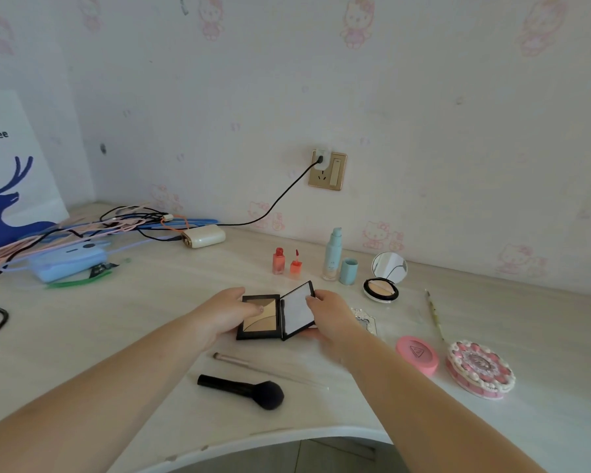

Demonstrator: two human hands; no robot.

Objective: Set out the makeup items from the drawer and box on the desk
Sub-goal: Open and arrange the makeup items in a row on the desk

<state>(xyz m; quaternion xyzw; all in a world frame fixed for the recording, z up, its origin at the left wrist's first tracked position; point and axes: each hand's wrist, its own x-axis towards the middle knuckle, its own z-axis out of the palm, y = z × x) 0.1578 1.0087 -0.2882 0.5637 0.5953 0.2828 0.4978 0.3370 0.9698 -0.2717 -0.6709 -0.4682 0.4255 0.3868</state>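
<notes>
1. the left hand (224, 310) is holding the bottom half of a black square powder palette (260, 317), with its thumb lying across the tan powder.
2. the right hand (330, 314) is pinching the edge of the open mirror lid (298, 310), which is standing tilted up.
3. the palette is sitting in the middle of the pale desk (116, 336), in front of the person.
4. a fat black makeup brush (244, 390) and a thin brush (263, 368) are lying on the desk just in front of the palette.
5. two small red lip tint bottles (286, 262) are standing behind it, near the wall.
6. a tall light blue bottle (332, 254) and its cap (348, 271) are standing next to them.
7. a round open compact (382, 283), a pink round case (418, 355) and a frilly pink round box (480, 368) are sitting off to the right.
</notes>
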